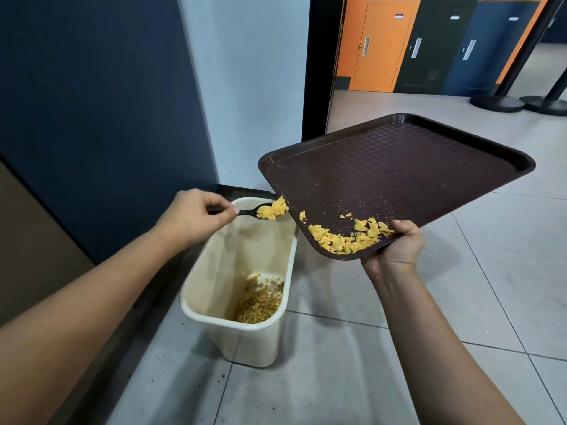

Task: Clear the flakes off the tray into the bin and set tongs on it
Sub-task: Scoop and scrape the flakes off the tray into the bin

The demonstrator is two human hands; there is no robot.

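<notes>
Head view is looking down past my two bare forearms at a tiled floor (352, 378). On the left, a dark blue wall panel (92, 102) is running down to the floor, with a pale wall strip (245, 87) beside it. My left hand (196, 216) is curling its fingers around the handle of a black spoon (251, 211), pinching it near the thumb. The spoon's bowl is carrying a heap of yellow flakes (272, 209) and is hovering above the far end of the bin (211, 314), just beside the low corner of the tray (399, 167).

The bin is standing on the floor close to the wall, cream-coloured and open at the top. A pile of dropped flakes (259, 303) is lying at its bottom, toward the near right side.

Further right, my right hand (395, 250) is gripping the tray's near edge, thumb on top of the rim and fingers underneath. The tray is dark brown and is tilting down toward the bin, its low left corner reaching over the bin's far rim. A band of remaining flakes (346, 239) is gathering along the tray's lower edge, touching my thumb at its right end, and fine crumbs are dotting the surface above it.

Beyond the tray, an orange door (380, 44) and dark doors are showing across a corridor, and two black stanchion bases (518, 102) are standing at the far right.
</notes>
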